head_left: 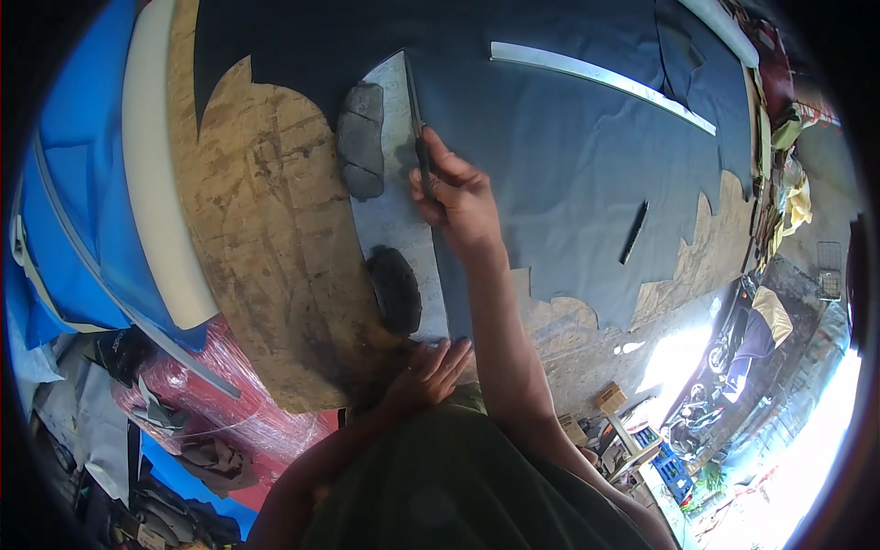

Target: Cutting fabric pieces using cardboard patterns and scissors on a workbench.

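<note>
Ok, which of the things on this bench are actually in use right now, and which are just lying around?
In use:
right hand gripping a dark blade
metal template with two dark weights
dark blue fabric
left hand at the bench edge

Lying about:
long metal ruler
small dark tool
red fabric roll

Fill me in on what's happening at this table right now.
A person leans over a worn wooden table spread with dark blue fabric. The right hand holds a thin dark tool against the edge of a flat metal template lying at the fabric's edge. The left hand presses flat at the template's near end. Two dark weights sit on the template. A long metal ruler lies further back.
</note>
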`<state>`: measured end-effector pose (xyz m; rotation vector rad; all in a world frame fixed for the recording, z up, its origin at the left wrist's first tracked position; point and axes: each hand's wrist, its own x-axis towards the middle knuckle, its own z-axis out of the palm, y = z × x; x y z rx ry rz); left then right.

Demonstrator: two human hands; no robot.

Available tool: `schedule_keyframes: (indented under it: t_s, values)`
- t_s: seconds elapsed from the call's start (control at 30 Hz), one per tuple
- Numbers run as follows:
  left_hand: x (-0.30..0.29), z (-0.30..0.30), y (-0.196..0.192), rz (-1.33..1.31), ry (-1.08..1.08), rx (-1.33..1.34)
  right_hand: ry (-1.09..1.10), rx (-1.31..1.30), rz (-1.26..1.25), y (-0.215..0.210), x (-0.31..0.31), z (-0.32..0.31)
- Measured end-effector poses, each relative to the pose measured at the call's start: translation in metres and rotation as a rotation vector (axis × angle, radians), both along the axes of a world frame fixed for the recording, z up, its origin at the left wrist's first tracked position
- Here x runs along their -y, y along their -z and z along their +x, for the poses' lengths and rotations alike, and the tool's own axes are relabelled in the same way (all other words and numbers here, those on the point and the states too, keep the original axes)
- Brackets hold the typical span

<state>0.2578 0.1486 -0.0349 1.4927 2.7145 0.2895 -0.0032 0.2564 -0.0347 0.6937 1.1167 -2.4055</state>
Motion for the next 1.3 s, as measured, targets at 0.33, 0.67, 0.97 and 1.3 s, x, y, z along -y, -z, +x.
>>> schedule_keyframes:
  t_s: [0.33,0.67,0.97,1.3]
  values:
    - [0.003,0.0,-0.009,-0.005,-0.044,0.04,-0.001,-0.034,-0.045,0.009,0.002,-0.007]
    - [-0.002,0.013,-0.012,0.221,-0.244,0.297,-0.019,-0.147,-0.197,0.017,-0.01,-0.003]
    - [0.002,-0.109,-0.052,0.604,-0.849,0.238,-0.406,-0.459,1.344,-0.022,-0.146,0.086]
    - [0.038,-0.329,-0.03,-0.01,-1.294,0.274,-1.019,-0.498,2.015,-0.033,-0.207,0.09]
